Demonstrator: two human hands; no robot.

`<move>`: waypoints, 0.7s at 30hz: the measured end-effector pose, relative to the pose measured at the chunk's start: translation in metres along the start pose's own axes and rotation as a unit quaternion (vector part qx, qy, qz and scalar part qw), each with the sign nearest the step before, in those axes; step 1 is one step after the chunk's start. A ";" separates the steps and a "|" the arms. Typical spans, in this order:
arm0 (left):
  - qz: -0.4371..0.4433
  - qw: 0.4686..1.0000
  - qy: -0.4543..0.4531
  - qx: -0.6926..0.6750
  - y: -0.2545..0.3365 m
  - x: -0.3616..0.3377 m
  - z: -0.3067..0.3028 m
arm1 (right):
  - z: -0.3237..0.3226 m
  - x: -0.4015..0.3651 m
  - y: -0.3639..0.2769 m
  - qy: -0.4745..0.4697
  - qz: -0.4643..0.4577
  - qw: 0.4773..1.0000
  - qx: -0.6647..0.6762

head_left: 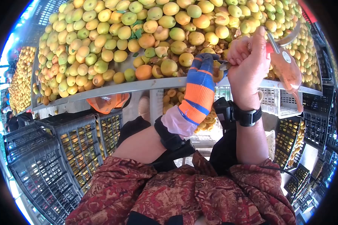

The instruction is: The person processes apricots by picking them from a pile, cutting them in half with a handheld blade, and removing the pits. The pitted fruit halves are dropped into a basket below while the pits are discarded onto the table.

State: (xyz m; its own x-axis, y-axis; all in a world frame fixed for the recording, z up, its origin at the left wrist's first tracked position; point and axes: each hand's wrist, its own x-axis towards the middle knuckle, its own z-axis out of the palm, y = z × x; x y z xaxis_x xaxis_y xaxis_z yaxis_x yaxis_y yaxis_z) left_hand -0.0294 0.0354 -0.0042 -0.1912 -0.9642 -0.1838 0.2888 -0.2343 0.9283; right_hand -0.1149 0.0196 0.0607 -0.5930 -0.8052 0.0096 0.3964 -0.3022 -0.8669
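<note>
My left hand (203, 77), in a blue and orange striped knit glove, is closed around a yellow-orange fruit (217, 73) above the metal table's front rim (120, 88). Close on its right, my bare right hand (248, 60) is curled in a fist, with a short metal blade (224, 66) sticking out toward the fruit. The blade's handle is hidden inside the fist. Behind both hands lies a large heap of yellow, green and orange fruits (154, 28), with some split pieces among them.
A curved metal piece (289, 37) and a clear bag with orange contents (287, 71) are right of my right hand. Below the rim are a white crate (270, 100) and an orange bag (107, 103). Dark crates of fruit (79, 144) stand at left, others (289, 140) at right.
</note>
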 end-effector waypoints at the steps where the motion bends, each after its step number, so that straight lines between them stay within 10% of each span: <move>1: -0.038 0.999 0.018 -0.032 0.008 -0.002 0.003 | -0.001 0.000 0.002 0.000 0.000 1.000 0.000; 12: -0.055 0.989 -0.005 -0.134 -0.010 0.011 -0.003 | -0.020 0.010 0.016 0.013 0.112 0.980 0.164; 21: 0.094 0.995 0.000 0.030 0.001 0.007 -0.004 | -0.022 0.009 0.028 0.018 0.204 0.957 0.207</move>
State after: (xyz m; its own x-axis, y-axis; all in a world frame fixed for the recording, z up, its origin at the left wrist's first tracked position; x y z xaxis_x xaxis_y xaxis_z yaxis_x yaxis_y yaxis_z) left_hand -0.0265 0.0281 -0.0054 -0.1392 -0.9902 -0.0053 0.2624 -0.0420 0.9640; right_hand -0.1248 0.0147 0.0251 -0.3503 -0.8830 -0.3123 0.8396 -0.1482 -0.5226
